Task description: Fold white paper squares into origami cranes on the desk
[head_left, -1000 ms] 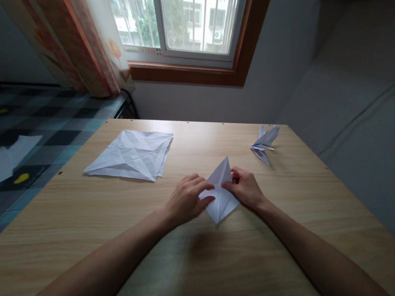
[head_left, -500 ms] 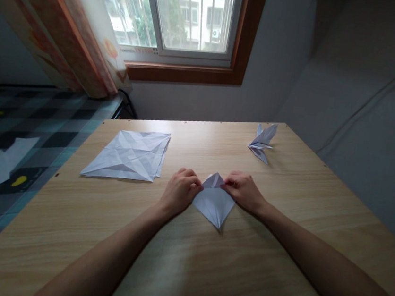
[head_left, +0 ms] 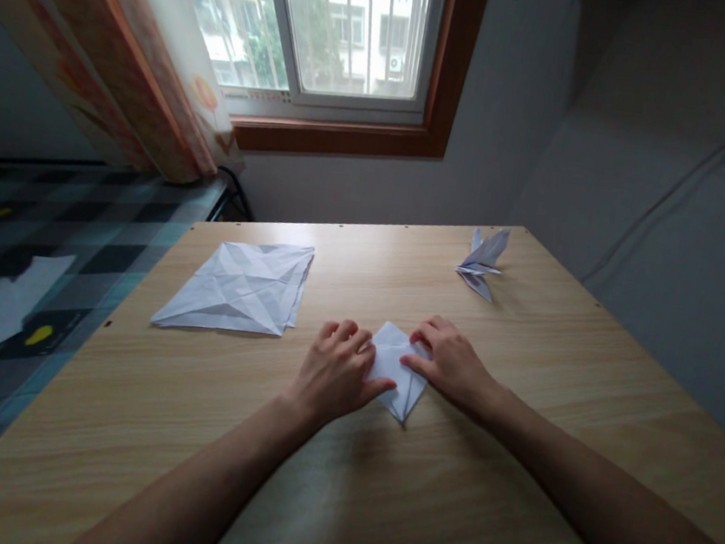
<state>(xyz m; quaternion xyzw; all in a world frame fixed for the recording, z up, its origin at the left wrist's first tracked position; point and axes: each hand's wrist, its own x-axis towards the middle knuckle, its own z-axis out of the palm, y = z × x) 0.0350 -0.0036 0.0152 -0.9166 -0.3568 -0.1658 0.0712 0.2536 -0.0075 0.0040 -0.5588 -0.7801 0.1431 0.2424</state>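
A small folded white paper piece (head_left: 398,372) lies flat on the wooden table (head_left: 376,501), its lower point toward me. My left hand (head_left: 334,372) presses on its left side, fingers curled and thumb laid across the paper. My right hand (head_left: 449,366) holds down its right side with the fingertips on the fold. The top flap is folded down and flattened under both hands.
A creased, unfolded white paper square (head_left: 236,286) lies at the table's back left. A finished folded paper figure (head_left: 482,261) stands at the back right. A bed with a checked cover (head_left: 43,253) borders the table on the left, a grey wall on the right.
The upright top point of the folded paper has been brought down toward me and pressed flat. Both hands have moved slightly nearer and now bear down on it.
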